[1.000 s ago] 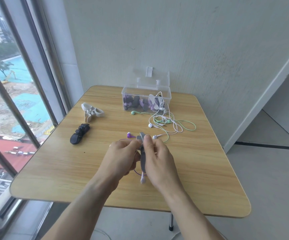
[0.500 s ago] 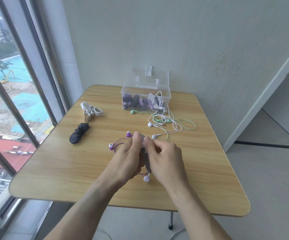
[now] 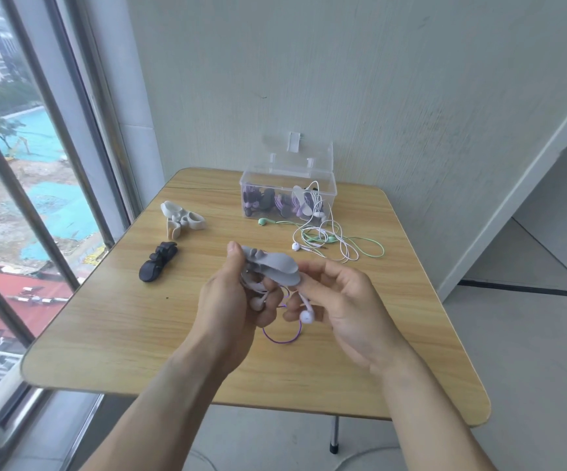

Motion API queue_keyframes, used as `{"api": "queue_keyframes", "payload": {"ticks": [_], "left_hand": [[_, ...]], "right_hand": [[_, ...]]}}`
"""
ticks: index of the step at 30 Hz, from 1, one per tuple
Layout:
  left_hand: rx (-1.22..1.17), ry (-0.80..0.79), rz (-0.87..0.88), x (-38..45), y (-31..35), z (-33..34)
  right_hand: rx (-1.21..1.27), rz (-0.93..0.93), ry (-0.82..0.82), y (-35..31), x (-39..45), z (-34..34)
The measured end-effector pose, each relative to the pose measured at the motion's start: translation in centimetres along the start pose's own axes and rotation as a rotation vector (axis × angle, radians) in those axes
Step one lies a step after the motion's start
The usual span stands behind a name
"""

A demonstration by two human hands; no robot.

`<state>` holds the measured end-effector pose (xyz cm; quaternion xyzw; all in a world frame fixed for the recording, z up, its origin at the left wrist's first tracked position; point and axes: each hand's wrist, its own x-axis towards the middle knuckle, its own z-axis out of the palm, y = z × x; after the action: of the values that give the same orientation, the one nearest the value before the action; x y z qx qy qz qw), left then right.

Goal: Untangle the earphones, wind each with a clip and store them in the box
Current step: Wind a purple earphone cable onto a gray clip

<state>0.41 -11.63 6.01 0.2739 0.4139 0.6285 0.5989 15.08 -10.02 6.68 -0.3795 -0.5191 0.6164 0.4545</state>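
Two hands meet above the counter [image 3: 105,334]: the left hand [image 3: 231,311] pinches one end of a grey clip [image 3: 271,268] and curls round wound purple earphones [image 3: 306,316], while the right hand [image 3: 346,307] pinches the clip's other end, an earbud dangling between them. Beyond, tangled white and green earphones [image 3: 326,241] lie beside the clear box [image 3: 288,195]. A black clip [image 3: 158,266] and white clips [image 3: 181,219] sit left.
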Motion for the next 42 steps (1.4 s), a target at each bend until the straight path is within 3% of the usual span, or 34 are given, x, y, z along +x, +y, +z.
{"api": "queue_keyframes", "payload": {"ticks": [8, 19, 26, 30, 33, 36, 39, 42], "left_hand": [[-0.047, 0.1, 0.057, 0.7, -1.0, 0.0], [-0.185, 0.082, -0.028, 0.2, -1.6, 0.8], [-0.154, 0.017, -0.107, 0.0, -1.6, 0.6], [-0.109, -0.015, -0.15, -0.4, -1.4, 1.1], [-0.065, -0.128, -0.211, -0.7, -1.2, 1.5], [-0.053, -0.148, -0.214, -0.6, -1.0, 1.5], [-0.049, -0.07, -0.209, -0.2, -1.1, 1.1], [-0.016, -0.015, -0.207, -0.1, -1.4, 1.0]], "right_hand": [[-0.084, 0.079, 0.147, 1.1, 0.0, 1.0], [-0.291, -0.105, 0.36, 1.7, 0.0, 1.2], [-0.428, -0.001, 0.136, 0.2, -0.1, -0.5], [-0.535, -0.15, 0.022, -0.5, -0.2, -2.2], [-0.46, -0.208, -0.087, -0.1, -0.4, -1.9], [-0.417, -0.298, -0.009, -0.1, -0.5, -1.6], [-0.455, -0.382, 0.166, -0.1, -0.2, -2.1], [-0.488, -0.334, 0.238, 0.1, 0.0, -2.2]]}}
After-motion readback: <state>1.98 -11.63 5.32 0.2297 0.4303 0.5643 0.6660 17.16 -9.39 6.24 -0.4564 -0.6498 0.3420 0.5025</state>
